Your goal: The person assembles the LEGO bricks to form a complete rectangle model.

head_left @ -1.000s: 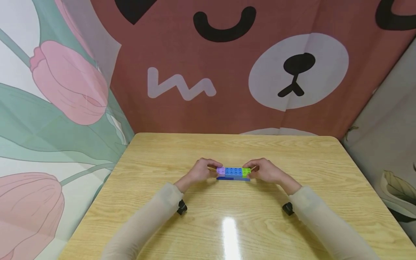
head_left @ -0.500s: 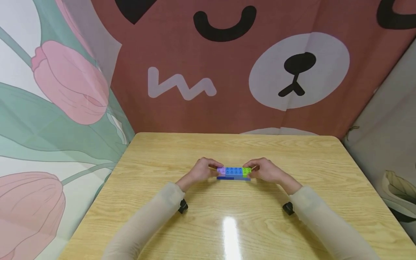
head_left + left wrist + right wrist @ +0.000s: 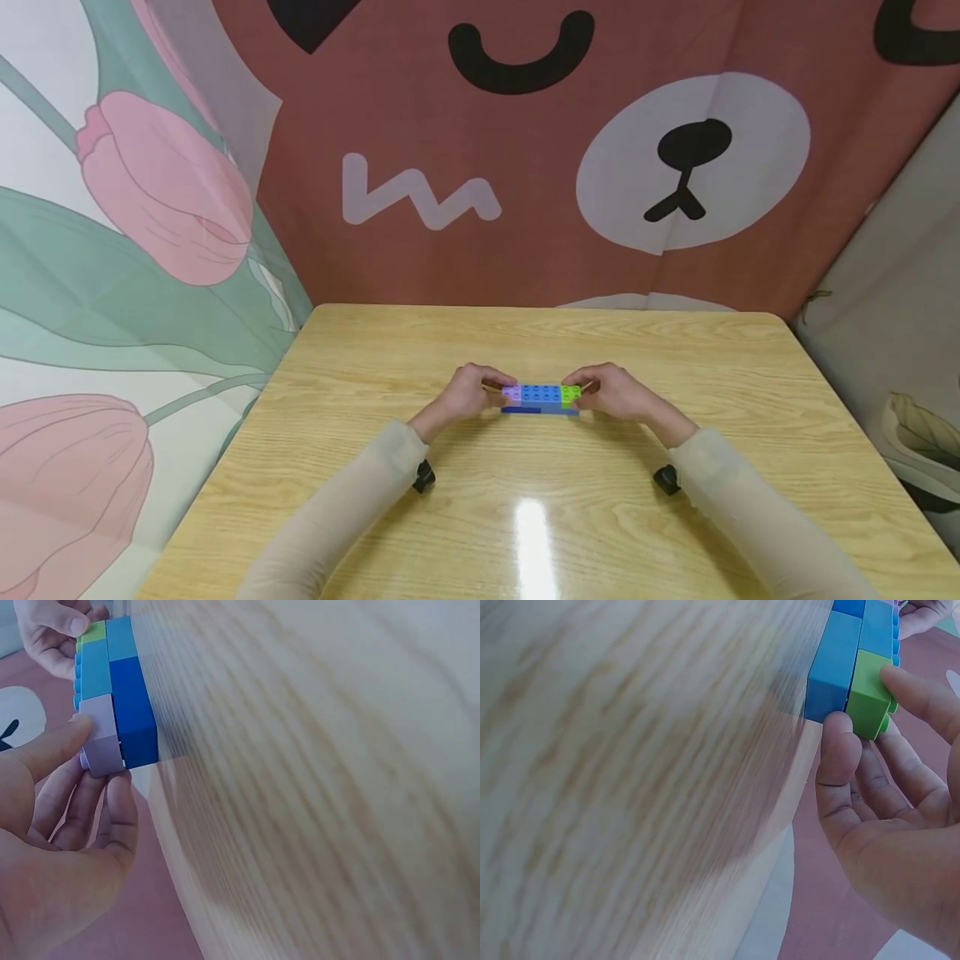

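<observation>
A two-layer row of building blocks sits on the table, seen in all three current views. The top layer has a lilac block [image 3: 103,735] on the left, a longer blue block [image 3: 541,393] in the middle and a lime green block [image 3: 868,696] on the right. Below them lie a dark blue block [image 3: 136,712] and a lighter blue block [image 3: 832,666] end to end. My left hand [image 3: 467,393] pinches the lilac block between thumb and fingers. At the opposite end my right hand [image 3: 617,393] pinches the green block the same way.
The wood-grain table [image 3: 375,517] reaches its far edge beyond the hands, against a reddish bear-print cloth [image 3: 420,267]. A tulip-print cloth [image 3: 187,333] hangs on the left. Black wrist cameras are strapped below each sleeve, the right one [image 3: 666,480] hanging close over the tabletop.
</observation>
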Tool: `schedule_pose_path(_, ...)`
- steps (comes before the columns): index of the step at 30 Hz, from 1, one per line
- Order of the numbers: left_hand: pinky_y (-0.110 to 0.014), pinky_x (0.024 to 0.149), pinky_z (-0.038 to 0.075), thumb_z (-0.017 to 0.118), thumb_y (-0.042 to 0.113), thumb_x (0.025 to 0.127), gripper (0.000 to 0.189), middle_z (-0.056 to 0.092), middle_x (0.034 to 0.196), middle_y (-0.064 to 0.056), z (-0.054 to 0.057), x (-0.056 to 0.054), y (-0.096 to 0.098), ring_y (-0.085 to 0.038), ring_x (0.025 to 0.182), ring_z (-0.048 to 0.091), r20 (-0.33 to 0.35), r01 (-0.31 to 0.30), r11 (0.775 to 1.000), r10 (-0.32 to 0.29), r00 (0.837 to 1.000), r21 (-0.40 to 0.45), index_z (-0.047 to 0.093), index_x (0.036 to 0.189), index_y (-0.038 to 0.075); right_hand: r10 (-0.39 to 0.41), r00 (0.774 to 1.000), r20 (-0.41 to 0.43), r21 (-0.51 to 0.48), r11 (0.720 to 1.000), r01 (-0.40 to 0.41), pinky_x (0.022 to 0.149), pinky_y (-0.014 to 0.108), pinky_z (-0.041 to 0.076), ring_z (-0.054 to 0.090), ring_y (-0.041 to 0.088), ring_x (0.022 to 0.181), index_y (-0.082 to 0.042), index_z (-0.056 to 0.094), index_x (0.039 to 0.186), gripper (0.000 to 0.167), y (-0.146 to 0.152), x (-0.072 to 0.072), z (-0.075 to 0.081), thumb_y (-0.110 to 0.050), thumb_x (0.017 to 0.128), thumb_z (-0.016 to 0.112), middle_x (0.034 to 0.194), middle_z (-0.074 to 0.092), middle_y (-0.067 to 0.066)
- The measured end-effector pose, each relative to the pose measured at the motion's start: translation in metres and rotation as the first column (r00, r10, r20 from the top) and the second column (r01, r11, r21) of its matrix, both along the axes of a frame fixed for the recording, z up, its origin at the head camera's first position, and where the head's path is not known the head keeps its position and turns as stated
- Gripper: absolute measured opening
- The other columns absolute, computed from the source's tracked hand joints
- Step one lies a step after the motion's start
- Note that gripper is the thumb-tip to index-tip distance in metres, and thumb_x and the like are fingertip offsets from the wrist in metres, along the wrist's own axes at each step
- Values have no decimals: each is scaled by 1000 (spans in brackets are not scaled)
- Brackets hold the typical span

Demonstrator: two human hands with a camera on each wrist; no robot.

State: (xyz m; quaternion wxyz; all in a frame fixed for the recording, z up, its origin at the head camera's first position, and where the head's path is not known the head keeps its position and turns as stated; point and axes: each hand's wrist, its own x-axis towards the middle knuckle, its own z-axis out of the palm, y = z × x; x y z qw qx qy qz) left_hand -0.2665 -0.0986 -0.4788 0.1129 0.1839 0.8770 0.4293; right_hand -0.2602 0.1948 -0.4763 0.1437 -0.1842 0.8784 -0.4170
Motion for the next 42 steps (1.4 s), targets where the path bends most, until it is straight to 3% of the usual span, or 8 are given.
schedule_pose_path(9, -27, 74, 56, 82, 5, 87, 26, 73, 104, 2, 1, -2, 0, -11, 90, 67, -27, 22, 1000, -22, 999, -4, 79, 113, 13, 5, 1000, -5, -2, 1000, -5, 70, 37, 51, 62, 21, 88, -5, 71, 125, 32, 1, 0, 1, -6, 93, 75, 113, 68, 6)
schedule_pose_path(16, -29, 74, 55, 80, 6, 89, 25, 73, 105, 3, 4, -1, 1, -11, 90, 66, -7, 23, 1000, -23, 1000, -16, 79, 113, 14, 5, 1000, -5, 4, 1000, -5, 67, 36, 50, 59, 22, 85, -5, 71, 125, 32, 2, 0, 1, -6, 93, 74, 111, 68, 5)
schedule_pose_path(28, -28, 79, 55, 81, 11, 89, 25, 73, 107, 3, 3, -4, -3, -11, 94, 67, -41, 93, 995, -94, 995, -31, 78, 114, 14, 2, 1000, -1, 0, 1000, -2, 67, 35, 51, 61, 21, 86, -5, 71, 125, 32, 1, -1, -1, -7, 93, 76, 112, 68, 5)
schedule_pose_path(35, -31, 87, 54, 81, 10, 90, 27, 70, 111, 4, 2, -7, -5, -14, 102, 65, -30, 119, 992, -121, 992, -52, 76, 116, 15, -14, 1000, 0, 3, 1000, 14, 70, 36, 52, 62, 21, 89, -5, 71, 125, 34, 0, 2, 1, -6, 92, 76, 115, 68, 7)
schedule_pose_path(42, -31, 87, 53, 81, 8, 89, 29, 70, 111, 4, 0, -10, -6, -14, 101, 64, -24, 128, 990, -129, 991, -59, 76, 116, 15, -2, 1000, -11, 8, 1000, 2, 73, 35, 53, 63, 21, 93, -4, 70, 127, 36, 0, 4, 3, -5, 91, 76, 119, 68, 9)
